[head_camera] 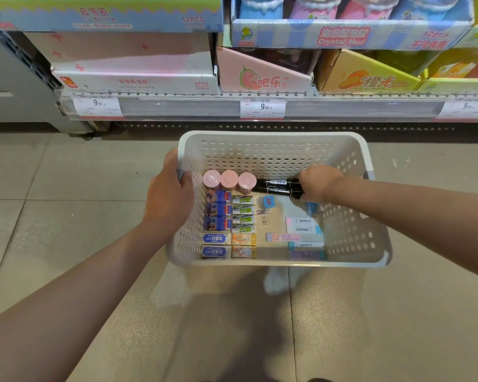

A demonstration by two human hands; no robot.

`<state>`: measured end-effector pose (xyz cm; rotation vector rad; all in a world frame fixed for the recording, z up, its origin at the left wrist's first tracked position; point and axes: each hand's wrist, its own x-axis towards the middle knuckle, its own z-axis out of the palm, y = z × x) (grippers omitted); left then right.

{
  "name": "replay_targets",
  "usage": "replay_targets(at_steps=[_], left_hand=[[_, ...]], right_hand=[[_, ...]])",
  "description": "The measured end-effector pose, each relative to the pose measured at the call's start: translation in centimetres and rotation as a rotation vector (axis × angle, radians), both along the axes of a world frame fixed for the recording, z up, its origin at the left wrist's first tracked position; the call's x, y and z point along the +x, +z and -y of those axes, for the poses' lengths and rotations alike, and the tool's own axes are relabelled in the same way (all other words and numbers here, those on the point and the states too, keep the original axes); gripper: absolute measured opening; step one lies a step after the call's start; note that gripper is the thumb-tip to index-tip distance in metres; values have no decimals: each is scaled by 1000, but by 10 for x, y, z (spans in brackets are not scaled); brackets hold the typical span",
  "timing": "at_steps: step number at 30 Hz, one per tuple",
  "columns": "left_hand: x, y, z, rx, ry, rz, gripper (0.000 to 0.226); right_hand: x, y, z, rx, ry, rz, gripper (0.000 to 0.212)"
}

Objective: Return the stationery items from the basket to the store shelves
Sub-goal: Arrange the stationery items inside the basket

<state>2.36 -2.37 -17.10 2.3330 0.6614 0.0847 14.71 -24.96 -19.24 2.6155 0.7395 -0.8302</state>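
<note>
A white perforated basket [276, 153] is held over the tiled floor in front of the shelf. My left hand [169, 197] grips its left rim. My right hand [316, 183] reaches inside and is closed on the ends of two black markers [273, 186] lying across the back of the basket. Three pink round-capped bottles [229, 180] stand at the back left. Below them lie rows of boxed erasers [229, 224] in blue, green and orange wrappers. Flat pastel packets with barcodes [301, 235] and a small blue sharpener [268, 202] lie at the right.
The store shelf edge [204, 107] runs across the top with 9.90 price tags [262, 107]. Above it stand display boxes: a pink and white carton [138, 75], a pink peach box [260, 78], an orange box [370, 78] and a blue Crystal Mud box [348, 34].
</note>
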Motion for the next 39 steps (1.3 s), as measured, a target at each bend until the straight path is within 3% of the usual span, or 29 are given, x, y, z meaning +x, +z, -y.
replay_targets(at_steps=[9,13,19,23,39], left_hand=[[0,0,1,10,-6,11,37],[0,-1,0,12,-5,12,38],[0,-3,-2,1,6,1,40],[0,-1,0,-4,1,0,39],[0,1,1,1,2,-1,38]], right_hand=[[-16,-28,-5,-133,-111,88,31],[-11,-22,-7,-61,-180,30,28],[0,-22,-9,272,-174,-141,28],[-5,-30,-5,388,-202,-137,19],[-12,-43,-9,359,-147,-89,20]])
